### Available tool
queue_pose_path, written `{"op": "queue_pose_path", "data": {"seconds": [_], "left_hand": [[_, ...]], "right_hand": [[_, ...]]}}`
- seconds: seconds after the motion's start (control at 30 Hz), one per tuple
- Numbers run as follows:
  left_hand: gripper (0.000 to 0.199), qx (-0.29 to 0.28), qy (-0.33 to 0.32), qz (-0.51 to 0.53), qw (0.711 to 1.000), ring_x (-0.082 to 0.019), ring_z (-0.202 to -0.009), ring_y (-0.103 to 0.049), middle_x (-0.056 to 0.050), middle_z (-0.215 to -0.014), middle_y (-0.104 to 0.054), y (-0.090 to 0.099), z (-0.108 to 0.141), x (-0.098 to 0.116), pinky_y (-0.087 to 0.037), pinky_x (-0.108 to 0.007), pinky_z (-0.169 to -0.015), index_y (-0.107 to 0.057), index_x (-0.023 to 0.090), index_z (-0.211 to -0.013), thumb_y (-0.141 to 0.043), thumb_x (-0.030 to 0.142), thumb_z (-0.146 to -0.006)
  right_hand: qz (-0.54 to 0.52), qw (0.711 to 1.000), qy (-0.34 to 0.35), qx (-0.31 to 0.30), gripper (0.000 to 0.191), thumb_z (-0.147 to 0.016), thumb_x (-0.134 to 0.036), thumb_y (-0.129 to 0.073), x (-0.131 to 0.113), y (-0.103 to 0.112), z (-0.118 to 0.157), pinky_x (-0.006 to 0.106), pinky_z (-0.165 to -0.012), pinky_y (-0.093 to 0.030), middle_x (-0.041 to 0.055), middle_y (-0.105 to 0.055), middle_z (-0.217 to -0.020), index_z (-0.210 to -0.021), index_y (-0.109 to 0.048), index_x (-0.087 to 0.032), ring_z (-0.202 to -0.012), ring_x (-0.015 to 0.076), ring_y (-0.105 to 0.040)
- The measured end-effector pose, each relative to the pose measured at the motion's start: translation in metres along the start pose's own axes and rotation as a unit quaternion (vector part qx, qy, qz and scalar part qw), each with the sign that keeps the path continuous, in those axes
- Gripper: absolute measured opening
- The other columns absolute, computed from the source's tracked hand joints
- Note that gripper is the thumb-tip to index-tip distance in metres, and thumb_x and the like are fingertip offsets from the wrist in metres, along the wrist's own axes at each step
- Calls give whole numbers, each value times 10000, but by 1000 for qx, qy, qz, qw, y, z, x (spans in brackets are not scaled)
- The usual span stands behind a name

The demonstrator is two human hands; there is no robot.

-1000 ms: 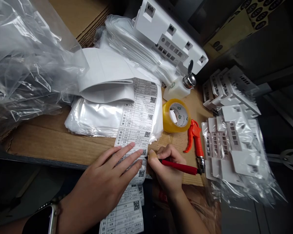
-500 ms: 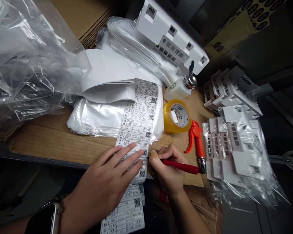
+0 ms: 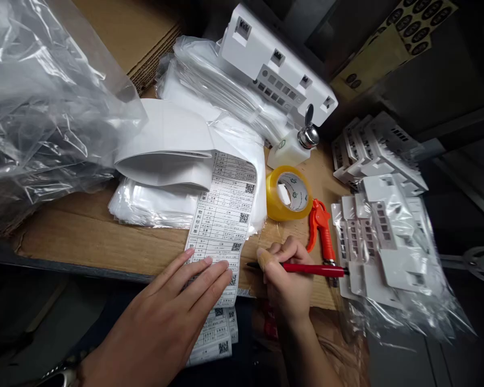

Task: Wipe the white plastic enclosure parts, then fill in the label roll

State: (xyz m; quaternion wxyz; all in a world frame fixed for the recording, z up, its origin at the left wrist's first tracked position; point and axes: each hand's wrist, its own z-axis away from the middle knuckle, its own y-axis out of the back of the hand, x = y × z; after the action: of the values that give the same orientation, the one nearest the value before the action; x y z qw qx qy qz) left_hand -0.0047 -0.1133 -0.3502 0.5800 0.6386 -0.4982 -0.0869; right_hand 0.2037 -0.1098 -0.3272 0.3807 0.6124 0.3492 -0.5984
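My left hand lies flat with fingers stretched out on a printed label strip, near the table's front edge. The strip bears rows of text and square codes. At its far end it curls over into a white loop, while its near end hangs below the edge. In my right hand, a red pen is pinched between thumb and fingers. Its dark tip points left, just off the strip's right side. A roll of yellowish clear tape and a red air blow gun lie beyond my right hand.
A white pump bottle stands behind the tape. White plastic housings are at the back, with bagged white parts on the right. Stacked clear bags lie under the loop. Crumpled plastic film covers the left.
The pen has swung flatter, and its tip has come off the strip to the right. My left hand has shifted slightly toward me. The white loop has sagged toward me and left.
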Motion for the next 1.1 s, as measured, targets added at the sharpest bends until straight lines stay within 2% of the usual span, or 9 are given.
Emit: {"op": "queue_pose_path", "data": {"seconds": [0.13, 0.33, 0.67, 0.83, 1.1], "left_hand": [[376, 0, 15, 13, 1000, -191, -1313, -561, 21, -1550, -601, -2, -3, 0, -166, -366, -1305, -630, 218, -1419, -518, 271, -1065], [336, 32, 24, 11, 999, -249, -1319, -554, -16, -1543, -606, -5, -10, 0, -264, -423, -1220, -664, 191, -1361, -507, 257, -1072], [304, 45, 37, 26, 998, -238, -1303, -582, 3, -1492, -654, -7, -11, 2, -293, -416, -1191, -669, 216, -1331, -543, 275, -1061], [323, 40, 39, 29, 998, -239, -1333, -565, 12, -1532, -617, -8, -9, 2, -286, -425, -1201, -652, 222, -1359, -556, 278, -1056], [311, 38, 38, 33, 998, -251, -1345, -555, 15, -1538, -612, -7, -7, 1, -295, -443, -1190, -665, 224, -1338, -557, 266, -1050]], "right_hand": [[54, 998, 20, 12, 386, -759, -126, -766, 5, -4, 7, 218, -473, -336, -91, -477, -535, -636, -419, -240, -470, 77, -398], [95, 994, 47, 14, 385, -791, -147, -757, 16, -6, 10, 237, -492, -328, -88, -465, -565, -647, -413, -243, -499, 84, -389], [131, 990, 48, 30, 387, -805, -185, -780, 15, -9, 10, 247, -511, -345, -83, -485, -574, -651, -430, -242, -515, 92, -413], [144, 988, 51, 21, 391, -787, -157, -776, 14, -8, 10, 250, -520, -346, -86, -473, -581, -650, -420, -244, -521, 93, -415], [132, 990, 27, 34, 408, -806, -203, -782, 14, -8, 10, 254, -519, -343, -86, -477, -564, -646, -409, -245, -509, 91, -403]]}}
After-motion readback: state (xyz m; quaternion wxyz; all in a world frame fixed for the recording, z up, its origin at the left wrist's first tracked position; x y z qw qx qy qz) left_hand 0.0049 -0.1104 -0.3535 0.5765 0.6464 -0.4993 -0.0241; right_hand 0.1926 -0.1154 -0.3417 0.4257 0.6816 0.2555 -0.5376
